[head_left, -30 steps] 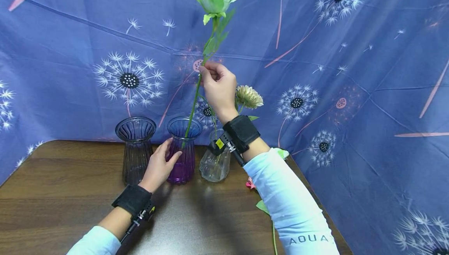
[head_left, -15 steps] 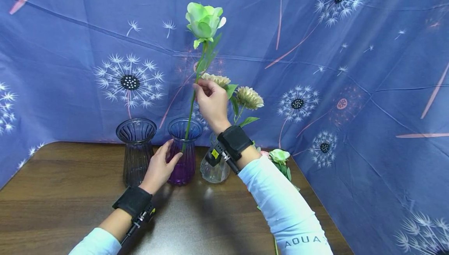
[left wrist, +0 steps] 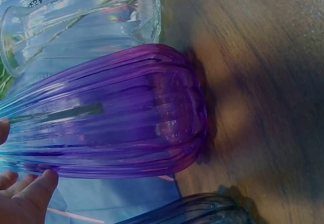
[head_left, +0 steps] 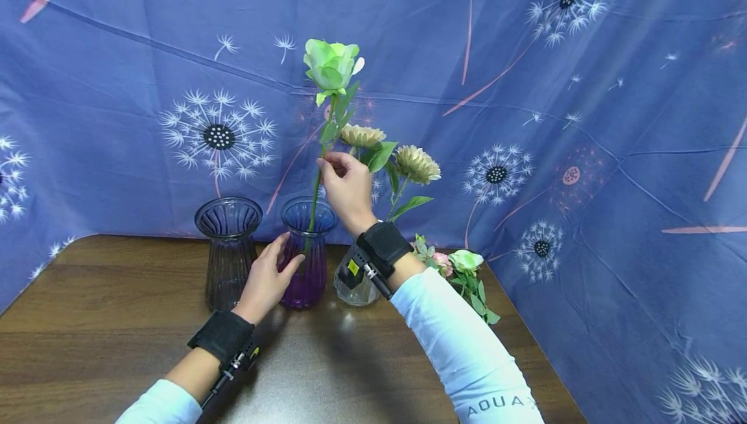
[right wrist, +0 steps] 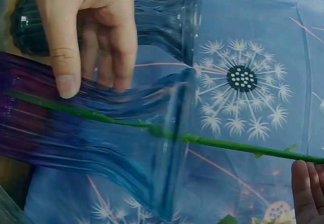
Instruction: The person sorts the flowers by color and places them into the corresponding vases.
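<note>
Right hand (head_left: 350,190) pinching stem of green rose (head_left: 331,66); bloom upright above purple-blue vase (head_left: 306,284), stem through mouth, lower tip partway down inside, off base. Left hand (head_left: 265,281) grasping vase side, thumb in front. Dark vase (head_left: 226,275) left, clear vase (head_left: 353,293) right, cream flowers (head_left: 417,163) above it.

Pinched at its green stem (right wrist: 228,144) by the right hand (head_left: 348,192), a pale-green rose with layered petals (head_left: 331,67) leans slightly, its lower end (short of the base) inside an upright, ribbed, blue-to-purple glass vase (head_left: 306,286) that the left hand (head_left: 265,282) touches.
</note>
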A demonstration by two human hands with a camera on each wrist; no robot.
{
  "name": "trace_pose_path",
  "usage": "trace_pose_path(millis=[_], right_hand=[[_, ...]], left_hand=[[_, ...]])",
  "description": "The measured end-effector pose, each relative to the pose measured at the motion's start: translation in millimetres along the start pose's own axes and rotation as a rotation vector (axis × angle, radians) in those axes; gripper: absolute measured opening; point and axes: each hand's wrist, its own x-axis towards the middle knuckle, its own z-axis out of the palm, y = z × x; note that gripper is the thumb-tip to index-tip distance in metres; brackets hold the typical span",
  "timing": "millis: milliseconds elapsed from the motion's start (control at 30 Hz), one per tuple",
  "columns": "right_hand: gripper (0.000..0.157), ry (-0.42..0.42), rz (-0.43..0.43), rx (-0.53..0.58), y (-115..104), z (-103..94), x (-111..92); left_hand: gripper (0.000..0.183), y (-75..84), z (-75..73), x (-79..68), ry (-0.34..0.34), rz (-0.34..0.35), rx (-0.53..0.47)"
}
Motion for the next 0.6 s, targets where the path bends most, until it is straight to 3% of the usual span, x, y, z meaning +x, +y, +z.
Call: trace_pose_path(millis=[600], right_hand=[[0.02,-0.059,0.065,-0.057,23,8.6,-15]], left_hand=[[0.056,-2.4,0.5,-0.4,-0.013,-0.01,0.019]])
